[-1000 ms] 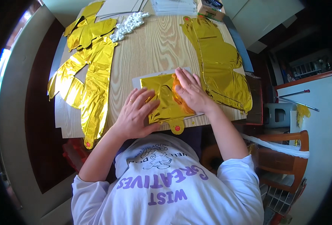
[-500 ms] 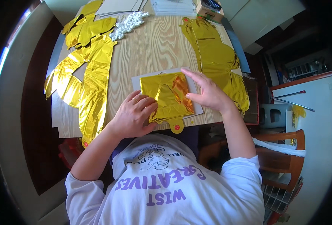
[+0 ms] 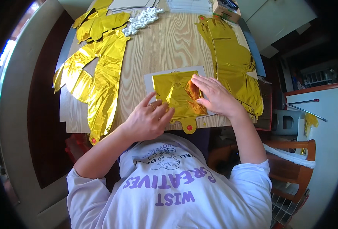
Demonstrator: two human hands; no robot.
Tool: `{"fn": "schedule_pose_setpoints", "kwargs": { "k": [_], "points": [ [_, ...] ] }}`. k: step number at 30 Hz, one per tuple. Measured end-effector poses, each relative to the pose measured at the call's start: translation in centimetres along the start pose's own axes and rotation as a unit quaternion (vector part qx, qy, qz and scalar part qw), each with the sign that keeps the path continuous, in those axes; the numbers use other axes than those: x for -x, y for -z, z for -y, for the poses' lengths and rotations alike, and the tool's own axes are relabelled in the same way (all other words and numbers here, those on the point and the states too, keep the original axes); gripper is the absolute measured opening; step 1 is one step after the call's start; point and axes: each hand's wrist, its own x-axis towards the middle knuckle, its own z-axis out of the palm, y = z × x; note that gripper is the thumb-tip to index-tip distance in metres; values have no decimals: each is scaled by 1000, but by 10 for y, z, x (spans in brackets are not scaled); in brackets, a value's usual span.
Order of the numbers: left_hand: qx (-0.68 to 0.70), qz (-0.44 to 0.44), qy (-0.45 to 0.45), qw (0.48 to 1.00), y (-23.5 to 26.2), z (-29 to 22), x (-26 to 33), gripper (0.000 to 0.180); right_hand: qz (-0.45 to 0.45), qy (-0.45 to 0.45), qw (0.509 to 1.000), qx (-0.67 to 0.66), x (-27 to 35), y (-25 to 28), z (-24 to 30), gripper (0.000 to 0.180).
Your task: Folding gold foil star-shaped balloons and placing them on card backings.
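Folded gold foil pkt (image 3: 176,86) is laid on a pale grey card (image 3: 148,82) at the near side of the wood-grain counter (image 3: 169,45), right in front of the person's white T-shirt (image 3: 165,187). A strip of card is left showing at the pkt's top & L side. A rounded gold tab (image 3: 188,122) w/ a red dot (image 3: 189,128) is stuck out from the pkt's near edge.

L hand (image 3: 148,118) is held at the pkt's lower L: fingers spread wide & loosely bent, index pointed up along the L edge, the others bent over the foil; nothing is seen gripped, & whether the foil is touched can't be told. R hand (image 3: 219,98) is placed at the pkt's R edge: fingers stretched out close together, thumb parted wide from them, fingertips set by the R margin, where the foil is tinted orange; no pinch is seen.

On the counter's L side a lg gold foil sheet (image 3: 109,72) is spread, w/ smaller gold foil pcs (image 3: 102,28) beyond it. Another lg sheet (image 3: 232,55) is laid along the R side. Small white rounded bits (image 3: 142,21) are heaped nr the far L foil. At the far edge are set grey cards (image 3: 130,4), clear plastic sleeves (image 3: 188,5) & a cardboard box (image 3: 226,14). Off to the R, a wooden chair (image 3: 304,173) is seen w/ a white strip (image 3: 289,155) slung across.
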Motion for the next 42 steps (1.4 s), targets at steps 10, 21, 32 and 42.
{"fn": "schedule_pose_setpoints", "kwargs": {
  "k": [10, 21, 32, 42],
  "points": [
    [11, -23, 7, 1000, -2, 7, 8, 36, -10, 13, 1000, 20, 2, -5, -4, 65],
    [-27, -21, -68, 997, 1, 8, 4, 28, -1, 11, 1000, 23, 3, -2, -3, 65],
    [4, -46, -21, 999, -2, 14, 9, 28, 27, 3, 999, 33, -1, 5, 5, 67],
    [110, -39, 34, 993, -14, 20, 15, 34, 19, 57, 998, 35, -103, 51, 12, 37]
  ]
}}
